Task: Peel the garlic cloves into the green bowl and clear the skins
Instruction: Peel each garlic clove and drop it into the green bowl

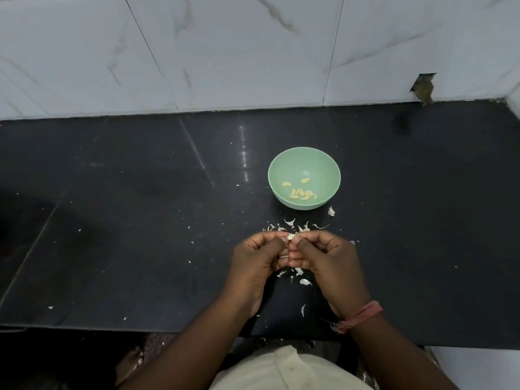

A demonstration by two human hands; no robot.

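Head view: both hands meet over the front middle of the black polished stone worktop (140, 220), well short of its back edge by the wall.
Left hand: the left hand (257, 260) is curled, thumb and forefinger pinching one side of a small pale garlic clove (290, 237).
Right hand: the right hand (323, 257) is curled the same way and pinches the clove's other side; a reddish thread band (363, 315) sits on that wrist.
Clove: only a sliver shows between the fingertips, so I cannot tell how much skin is left on it.
Bowl: the pale green round plastic bowl (292, 161) stands just beyond the hands, toward the back edge, with a handful of yellowish peeled cloves (302, 194) in its bottom.
Skins: white papery garlic skins (292, 225) lie scattered between hands and bowl, under the hands, and down to the front edge.
Risk, slip: the clove looks small and smooth; a hard pinch could shoot it onto the worktop or off the front edge.
Risk, skins: the flakes look light, so a quick hand or breath may push them over the front edge, where some already seem to hang.
Risk, bowl: skin clinging to the clove or fingers could drop in among the peeled ones.
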